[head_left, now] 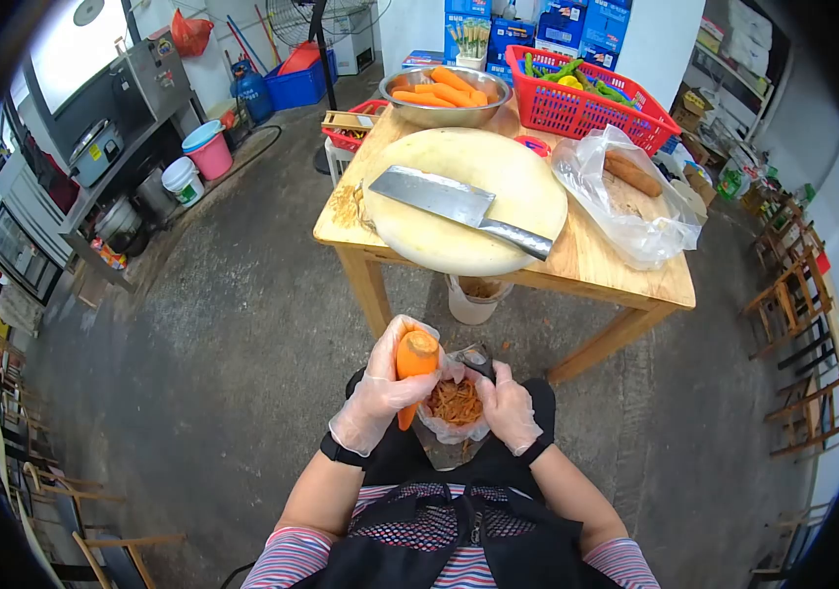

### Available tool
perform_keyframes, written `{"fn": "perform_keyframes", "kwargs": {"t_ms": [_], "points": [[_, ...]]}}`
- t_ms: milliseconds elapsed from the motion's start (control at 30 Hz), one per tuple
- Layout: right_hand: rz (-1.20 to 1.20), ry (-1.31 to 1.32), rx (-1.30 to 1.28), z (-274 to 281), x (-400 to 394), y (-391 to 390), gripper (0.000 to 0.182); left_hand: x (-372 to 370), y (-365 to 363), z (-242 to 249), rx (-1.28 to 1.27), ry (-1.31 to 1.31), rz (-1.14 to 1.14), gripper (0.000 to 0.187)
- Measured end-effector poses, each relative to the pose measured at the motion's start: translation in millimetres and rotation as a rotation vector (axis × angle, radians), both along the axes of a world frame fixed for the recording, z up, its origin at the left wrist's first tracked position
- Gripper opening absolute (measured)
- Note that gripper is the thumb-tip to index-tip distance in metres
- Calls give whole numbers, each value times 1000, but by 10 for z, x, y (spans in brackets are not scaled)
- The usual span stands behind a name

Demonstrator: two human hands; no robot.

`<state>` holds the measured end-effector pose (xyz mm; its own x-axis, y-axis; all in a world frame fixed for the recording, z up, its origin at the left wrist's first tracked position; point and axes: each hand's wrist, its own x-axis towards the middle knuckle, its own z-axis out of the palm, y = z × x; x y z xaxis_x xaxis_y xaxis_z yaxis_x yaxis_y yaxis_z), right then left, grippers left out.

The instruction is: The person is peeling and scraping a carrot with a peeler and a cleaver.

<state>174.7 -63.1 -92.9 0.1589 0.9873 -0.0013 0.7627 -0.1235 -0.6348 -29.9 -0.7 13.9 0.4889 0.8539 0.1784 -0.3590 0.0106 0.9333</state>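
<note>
My left hand [370,393], in a clear plastic glove, is wrapped round a peeled orange carrot [418,353] with its cut end pointing up. In my gloved right hand [511,412] is a dark-handled peeler [479,360], partly covered by the fingers and apart from the carrot. Between my knees, below both hands, a plastic-lined container [452,432] holds a heap of orange-brown peelings [457,401]. Ahead on the wooden table [660,283], a cleaver [436,198] lies across a thick round chopping board [527,177].
A steel bowl [419,113] of peeled carrots and a red basket [586,111] of green peppers stand at the table's back. A clear bag [625,236] with unpeeled roots lies at its right. Beneath the table is a white bucket [471,310].
</note>
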Motion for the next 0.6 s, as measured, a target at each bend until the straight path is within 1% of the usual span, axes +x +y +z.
{"fn": "perform_keyframes", "kwargs": {"t_ms": [33, 67, 100, 133, 167, 233, 267, 300, 333, 367, 433, 467, 500, 533, 600], "points": [[-1, 0, 1, 125, -4, -14, 46, 4, 9, -20, 33, 62, 33, 47], [6, 66, 85, 225, -7, -27, 46, 0, 20, -22, 32, 62, 31, 47], [15, 131, 167, 323, -8, -43, 45, -14, 30, -23, 114, 157, 59, 41], [33, 137, 185, 426, -4, -62, 44, -28, 36, -28, 193, 252, 87, 36], [33, 136, 183, 520, 4, -84, 44, -39, 40, -17, 191, 251, 87, 36], [183, 259, 354, 679, 36, -119, 41, -55, 43, 38, 373, 454, 122, 39], [228, 262, 374, 720, 58, -129, 40, -60, 42, 65, 371, 454, 121, 39], [226, 264, 371, 816, 68, -139, 40, -65, 33, 89, 413, 535, 123, 41], [307, 258, 388, 969, 75, -143, 39, -73, 23, 115, 455, 617, 123, 44], [388, 252, 407, 1119, 80, -139, 38, -84, 20, 150, 454, 620, 120, 44], [417, 254, 398, 1335, 92, -125, 38, -103, 24, 206, 477, 703, 53, 45], [454, 176, 415, 1409, 98, -121, 39, -117, 33, 209, 479, 706, 51, 45], [492, 97, 432, 1465, 102, -112, 41, -131, 43, 206, 564, 740, 62, 46], [491, 99, 433, 1513, 94, -94, 41, -142, 49, 205, 649, 771, 74, 46], [533, -50, 451, 1574, 54, -63, 43, -159, 42, 231, 693, 788, 86, 47]]}}
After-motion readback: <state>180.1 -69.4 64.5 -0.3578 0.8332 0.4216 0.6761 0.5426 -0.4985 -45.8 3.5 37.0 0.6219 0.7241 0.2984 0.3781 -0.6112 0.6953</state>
